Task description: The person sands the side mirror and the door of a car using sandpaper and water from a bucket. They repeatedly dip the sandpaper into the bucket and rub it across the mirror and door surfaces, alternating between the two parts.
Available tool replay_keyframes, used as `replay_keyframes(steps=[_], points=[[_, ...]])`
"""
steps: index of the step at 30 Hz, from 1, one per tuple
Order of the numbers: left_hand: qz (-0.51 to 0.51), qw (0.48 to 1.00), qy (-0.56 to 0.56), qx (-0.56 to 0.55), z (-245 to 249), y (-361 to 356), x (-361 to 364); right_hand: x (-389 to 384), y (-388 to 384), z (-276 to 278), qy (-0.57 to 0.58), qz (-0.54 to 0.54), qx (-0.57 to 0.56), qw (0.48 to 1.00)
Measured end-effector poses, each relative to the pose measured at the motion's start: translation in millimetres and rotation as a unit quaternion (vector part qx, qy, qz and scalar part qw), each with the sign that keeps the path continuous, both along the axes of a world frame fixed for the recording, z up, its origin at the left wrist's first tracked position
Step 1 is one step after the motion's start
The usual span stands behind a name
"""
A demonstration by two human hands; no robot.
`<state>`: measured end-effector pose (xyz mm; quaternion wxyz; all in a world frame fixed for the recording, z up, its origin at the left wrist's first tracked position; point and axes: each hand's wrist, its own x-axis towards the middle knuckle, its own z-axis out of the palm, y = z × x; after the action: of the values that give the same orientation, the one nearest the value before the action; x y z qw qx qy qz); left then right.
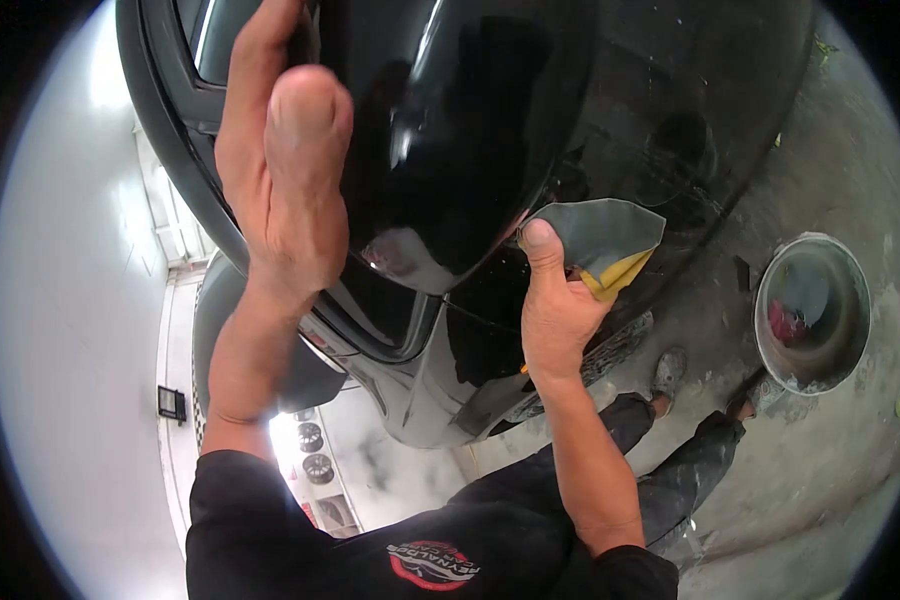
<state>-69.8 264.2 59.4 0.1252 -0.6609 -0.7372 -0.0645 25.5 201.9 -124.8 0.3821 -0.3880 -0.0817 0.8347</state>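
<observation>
My right hand point(560, 325) grips a folded sheet of sandpaper point(600, 230), dark grey on one face and yellow on the other. The thumb lies over its left edge, and the sheet is against or just above the glossy black car panel point(490, 120). Higher and to the left, my left hand point(295, 170) is raised in front of the car. Its thumb and one finger stretch upward apart from each other, while the other fingers are hidden and the fingertip runs to the top edge of the view.
A round bucket point(815, 375) on the concrete floor point(860, 460) at right holds liquid and a red cloth point(787, 323). My legs and shoes point(670, 370) are beside the car. Wheel rims point(317, 468) and a wall light point(171, 404) are in the background.
</observation>
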Motion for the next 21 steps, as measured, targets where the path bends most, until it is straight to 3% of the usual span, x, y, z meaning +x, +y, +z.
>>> replay_keyframes(steps=[3,5,9,13,16,21], points=[[-0.051,0.998,-0.011,0.023,-10.7,3.2,12.6,-9.8,-9.3,5.2,-0.036,-0.054,0.024,0.998],[-0.093,0.994,0.051,0.04,-14.2,3.8,2.7,-12.3,-3.8,8.8,-0.048,-0.075,0.04,0.995],[-0.007,0.995,-0.029,0.095,-20.7,10.8,48.2,-16.6,-3.8,8.1,-0.014,-0.111,0.064,0.992],[-0.061,0.979,-0.152,0.121,-25.3,11.1,24.4,-23.2,-11.1,11.7,-0.016,-0.155,0.089,0.984],[-0.112,0.978,-0.166,0.061,-9.1,1.3,13.6,-22.3,3.0,5.3,-0.059,-0.144,0.136,0.978],[-0.051,0.974,-0.195,0.106,-20.6,6.1,37.1,-24.1,-1.8,16.4,-0.064,-0.185,0.111,0.974]])
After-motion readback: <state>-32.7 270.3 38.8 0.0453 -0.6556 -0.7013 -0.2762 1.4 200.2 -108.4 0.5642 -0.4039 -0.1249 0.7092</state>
